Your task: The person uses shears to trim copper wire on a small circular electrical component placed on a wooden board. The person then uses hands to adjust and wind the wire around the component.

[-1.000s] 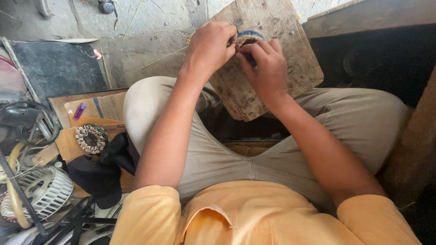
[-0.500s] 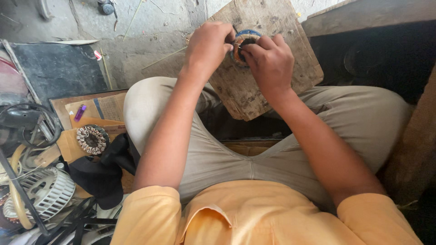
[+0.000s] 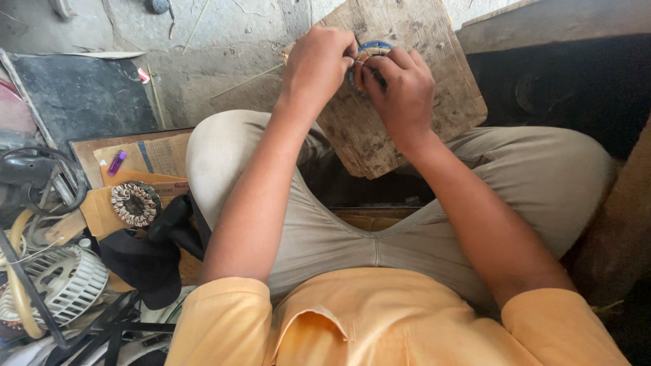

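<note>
I sit cross-legged with a worn wooden board (image 3: pixel 434 95) leaning on my knees. On the board lies a small round motor stator (image 3: pixel 371 50) with a blue rim and copper windings, mostly hidden by my fingers. My left hand (image 3: pixel 319 57) pinches its left edge and a thin wire. My right hand (image 3: pixel 400 85) covers and grips its right side from below. Both hands touch the stator at the same time.
A second wound stator (image 3: pixel 135 202) rests on cardboard at my left, near a purple lighter (image 3: pixel 116 163). A black cloth (image 3: pixel 152 254), a white fan guard (image 3: pixel 64 285), cables and a dark slab (image 3: pixel 81 95) crowd the left. A wooden beam (image 3: pixel 624 230) stands at right.
My hands have drawn closer together over the stator. The right hand has slid up and left, covering more of it.
</note>
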